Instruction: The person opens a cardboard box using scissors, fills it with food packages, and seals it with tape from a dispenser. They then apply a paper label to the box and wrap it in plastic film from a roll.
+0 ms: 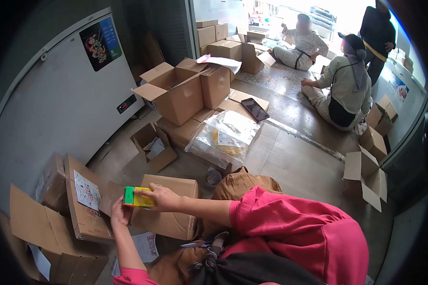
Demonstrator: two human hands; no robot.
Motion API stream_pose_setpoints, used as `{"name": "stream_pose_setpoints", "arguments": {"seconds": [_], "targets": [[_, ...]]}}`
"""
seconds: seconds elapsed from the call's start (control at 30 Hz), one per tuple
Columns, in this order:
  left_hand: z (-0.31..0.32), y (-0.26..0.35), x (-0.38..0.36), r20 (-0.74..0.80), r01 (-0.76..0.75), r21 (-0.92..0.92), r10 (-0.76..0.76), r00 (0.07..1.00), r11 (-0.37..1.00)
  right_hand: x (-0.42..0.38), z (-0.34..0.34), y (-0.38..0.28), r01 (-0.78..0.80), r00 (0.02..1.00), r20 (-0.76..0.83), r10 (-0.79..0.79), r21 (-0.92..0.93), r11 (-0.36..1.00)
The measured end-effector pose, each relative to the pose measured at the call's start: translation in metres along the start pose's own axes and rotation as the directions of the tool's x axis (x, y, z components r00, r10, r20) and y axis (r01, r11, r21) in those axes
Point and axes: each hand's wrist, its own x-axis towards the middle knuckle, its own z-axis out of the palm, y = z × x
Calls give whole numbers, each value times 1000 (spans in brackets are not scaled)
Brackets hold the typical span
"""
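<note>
Over a closed cardboard box [176,221], a small green and yellow packet [137,197] is held between both hands. My right hand [162,197] has its fingers on the packet's yellow end. My left hand [121,212] grips the green end from the left side. The box stands on the floor just in front of my knees. Close to my left hand, a flat carton [83,202] with a printed label leans upright. Below the box lie a printed sheet [145,247] and scissors [195,245].
Open boxes stand at the left [57,232], centre [180,95] and right [364,175]. A clear plastic bag [226,137] and a phone [255,109] rest on cartons. A white freezer [66,85] is at left. Two people sit on the floor behind; another stands.
</note>
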Motion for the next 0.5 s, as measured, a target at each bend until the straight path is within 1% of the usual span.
{"name": "stream_pose_setpoints", "arguments": {"seconds": [0.07,0.13,0.17,0.2,0.23,0.27,0.3,0.33,0.37,0.4,0.43,0.47,0.5], "targets": [[-20,1,16,1,34,33,-34,999,999,0,0,-1,-2,1000,-8,2,-10,1000],[-41,2,22,-82,119,291,-100,992,949,0,-2,0,0,1000,-6,0,-2,1000],[-21,5,11,-80,70,449,-38,996,891,1,-1,2,6,1000,3,-6,-5,1000],[7,15,2,-91,38,589,19,996,807,4,-3,3,-30,997,69,34,-63,998],[-1,12,12,-53,-11,614,55,997,789,8,-1,4,-53,992,108,63,-96,994],[5,15,9,-11,-53,631,78,997,774,12,-2,5,-77,977,184,104,-147,986],[1,14,14,-28,-59,688,107,994,723,17,-7,2,-98,951,270,152,-202,974],[5,16,11,-38,-60,716,125,991,695,18,-6,1,-96,962,240,132,-156,983],[-7,15,15,166,-310,715,278,946,626,15,-10,3,-133,955,252,157,-110,985],[-1,25,11,58,-127,762,128,990,635,11,-21,-4,-185,940,273,206,-100,978],[-13,25,17,109,-187,717,156,982,672,4,-30,-8,-109,962,241,130,-100,989],[-21,32,20,-35,-103,693,176,984,713,-2,-40,-10,-51,982,174,69,-107,993],[-22,36,21,-159,-39,659,189,969,751,-9,-49,-15,-24,979,201,45,-104,994]]}}
